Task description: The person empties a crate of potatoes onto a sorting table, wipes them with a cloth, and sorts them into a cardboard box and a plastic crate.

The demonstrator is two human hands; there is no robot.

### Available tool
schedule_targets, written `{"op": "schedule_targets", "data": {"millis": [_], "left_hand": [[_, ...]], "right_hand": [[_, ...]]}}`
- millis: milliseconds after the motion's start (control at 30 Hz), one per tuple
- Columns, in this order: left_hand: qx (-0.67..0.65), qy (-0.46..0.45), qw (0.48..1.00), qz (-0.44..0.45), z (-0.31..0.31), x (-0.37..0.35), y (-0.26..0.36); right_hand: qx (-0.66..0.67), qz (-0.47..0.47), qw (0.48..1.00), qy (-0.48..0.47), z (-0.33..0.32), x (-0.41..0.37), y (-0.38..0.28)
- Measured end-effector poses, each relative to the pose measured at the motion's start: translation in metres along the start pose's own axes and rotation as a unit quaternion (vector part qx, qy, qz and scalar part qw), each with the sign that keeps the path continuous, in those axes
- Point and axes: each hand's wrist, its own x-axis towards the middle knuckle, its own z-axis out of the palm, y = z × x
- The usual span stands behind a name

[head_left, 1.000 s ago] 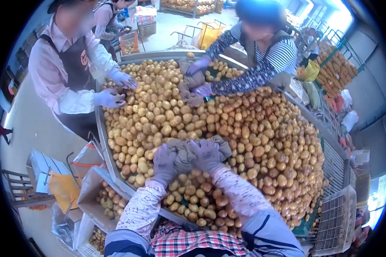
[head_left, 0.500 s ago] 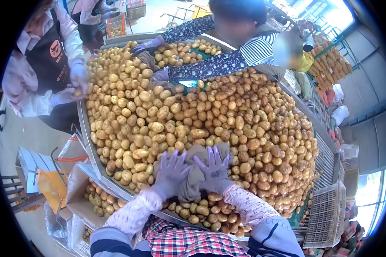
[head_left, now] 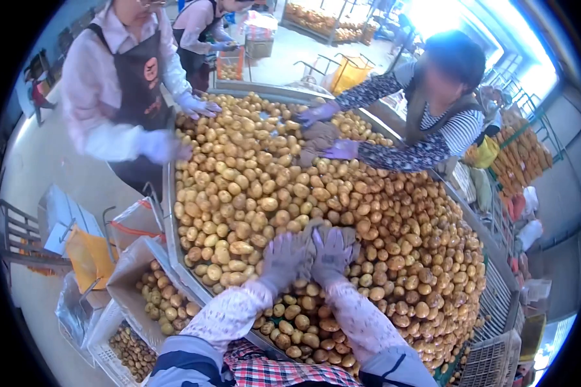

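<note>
Both my hands wear thin purple-grey gloves and lie on a bunched grey-brown cloth (head_left: 311,240) on top of a large heap of potatoes (head_left: 419,245). My left hand (head_left: 283,263) presses on the left part of the cloth, fingers stretched forward and apart. Close beside it, my right hand (head_left: 333,257) lies flat on the right part, fingers also extended. Potatoes surround the cloth on every side, and more lie under my forearms. Part of the cloth is hidden beneath my palms.
The heap sits in a metal-edged sorting table (head_left: 193,284). Across it, a person's gloved hands (head_left: 342,149) press another cloth. At the left, a co-worker's gloved hand (head_left: 199,106) touches potatoes. A cardboard box of potatoes (head_left: 132,277) stands left; a plastic crate (head_left: 490,361) stands right.
My hands have pushed forward and closer together, bunching the cloth. My view has shifted. The left co-worker's hands have parted, one reaching onto the heap. The person opposite has moved their cloth.
</note>
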Motion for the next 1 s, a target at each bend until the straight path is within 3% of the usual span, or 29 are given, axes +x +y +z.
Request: {"op": "schedule_targets", "data": {"millis": [100, 167, 200, 233, 267, 300, 333, 367, 433, 467, 500, 533, 633, 767, 800, 900, 1000], "left_hand": [[-0.057, -0.101, 0.992, 0.049, -0.078, -0.037, 0.003], [-0.163, -0.102, 0.981, 0.038, -0.087, -0.053, -0.015], [-0.215, -0.099, 0.971, 0.035, -0.092, -0.056, -0.026], [-0.231, -0.006, 0.972, 0.049, -0.109, -0.056, -0.033], [-0.246, 0.083, 0.964, 0.062, -0.130, -0.055, -0.039], [-0.219, 0.157, 0.962, 0.032, -0.140, -0.056, -0.046], [-0.191, 0.227, 0.955, 0.000, -0.150, -0.056, -0.049], [-0.200, 0.200, 0.958, -0.037, -0.180, -0.056, -0.045], [-0.045, 0.193, 0.979, -0.040, -0.171, -0.043, -0.060], [0.035, 0.190, 0.980, -0.042, -0.163, -0.034, -0.070], [0.056, 0.063, 0.992, -0.099, -0.144, -0.026, -0.076], [0.057, 0.014, 0.992, -0.113, -0.118, -0.022, -0.084], [0.039, -0.140, 0.973, -0.180, -0.078, 0.001, -0.097], [0.023, -0.206, 0.955, -0.213, -0.084, 0.048, -0.100], [0.025, -0.215, 0.951, -0.220, -0.084, 0.053, -0.102], [0.031, -0.218, 0.947, -0.236, -0.079, 0.071, -0.106], [0.050, -0.263, 0.942, -0.203, -0.096, 0.068, -0.100]], "right_hand": [[0.028, -0.063, 0.981, -0.181, -0.068, -0.027, -0.023], [0.019, -0.100, 0.978, -0.183, -0.065, -0.030, -0.005], [0.182, -0.098, 0.973, -0.105, -0.048, -0.022, 0.017], [0.341, -0.092, 0.935, -0.027, -0.020, -0.009, 0.044], [0.490, -0.081, 0.866, 0.049, -0.004, 0.000, 0.059], [0.449, -0.082, 0.883, 0.113, -0.066, -0.007, 0.025], [0.361, -0.144, 0.906, 0.168, -0.082, 0.005, 0.021], [0.323, -0.154, 0.910, 0.210, -0.101, 0.015, 0.005], [0.206, -0.210, 0.909, 0.295, -0.123, 0.049, -0.030], [0.143, -0.192, 0.928, 0.286, -0.120, 0.070, -0.049], [0.081, -0.174, 0.942, 0.276, -0.113, 0.090, -0.071], [0.018, -0.154, 0.952, 0.264, -0.103, 0.107, -0.086], [0.005, -0.120, 0.992, -0.051, -0.035, 0.177, -0.099], [-0.047, -0.103, 0.991, -0.069, -0.025, 0.237, -0.102], [0.039, -0.099, 0.982, -0.156, -0.024, 0.250, -0.102], [0.059, -0.097, 0.993, 0.007, -0.025, 0.198, -0.093], [0.002, -0.133, 0.989, -0.067, -0.011, 0.152, -0.063]]}}
